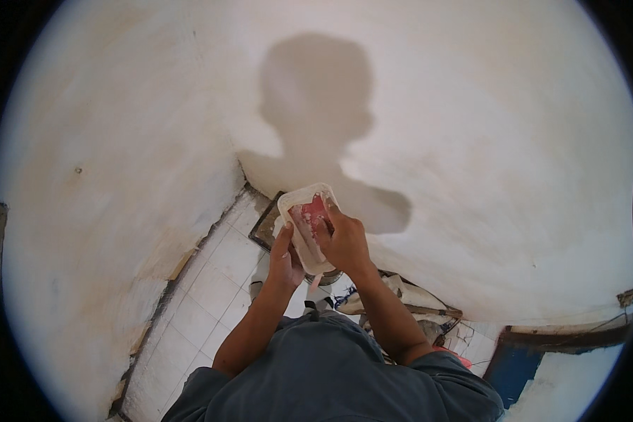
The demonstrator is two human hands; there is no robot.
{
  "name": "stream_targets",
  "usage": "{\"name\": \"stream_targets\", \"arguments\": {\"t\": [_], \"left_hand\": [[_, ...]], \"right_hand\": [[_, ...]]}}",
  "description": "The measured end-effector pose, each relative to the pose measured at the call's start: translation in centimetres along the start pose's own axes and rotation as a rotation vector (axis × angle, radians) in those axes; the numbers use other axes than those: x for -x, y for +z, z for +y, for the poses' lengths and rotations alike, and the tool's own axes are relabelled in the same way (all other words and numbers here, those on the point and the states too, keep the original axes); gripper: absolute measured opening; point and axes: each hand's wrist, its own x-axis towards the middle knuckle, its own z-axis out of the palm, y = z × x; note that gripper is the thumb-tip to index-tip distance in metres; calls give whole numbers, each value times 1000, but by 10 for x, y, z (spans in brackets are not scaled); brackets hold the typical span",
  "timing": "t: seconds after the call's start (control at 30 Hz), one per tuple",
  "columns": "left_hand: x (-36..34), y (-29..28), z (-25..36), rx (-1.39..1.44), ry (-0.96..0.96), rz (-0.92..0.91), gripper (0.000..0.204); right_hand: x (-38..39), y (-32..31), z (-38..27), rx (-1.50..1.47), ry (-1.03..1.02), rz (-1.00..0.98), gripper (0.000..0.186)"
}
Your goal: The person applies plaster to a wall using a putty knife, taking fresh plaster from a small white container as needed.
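In front of my body I hold a whitish rectangular plastic tub, tilted, with white smears on its walls. My left hand is closed around the tub's left side, thumb on the rim. Inside the tub's upper part lies a flat red spreader with white paste on it. My right hand grips the spreader from the right side, its fingers bent over it. The hand partly covers the spreader, so its full shape is hidden.
Pale patchy walls meet in a corner ahead, with my shadow cast on them. White floor tiles lie below, beside a dark-edged panel in the corner. A beige sack lies by the right wall. A blue board is at lower right.
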Motion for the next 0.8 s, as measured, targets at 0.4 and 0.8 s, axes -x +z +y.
{"name": "stream_targets", "arguments": {"t": [0.4,0.8], "left_hand": [[1,-38,66,3,66,72,46],[-2,-67,104,20,114,109,58]], "right_hand": [[-31,68,-50,-9,-44,-48,45],[-56,90,-53,-357,208,-32,48]]}}
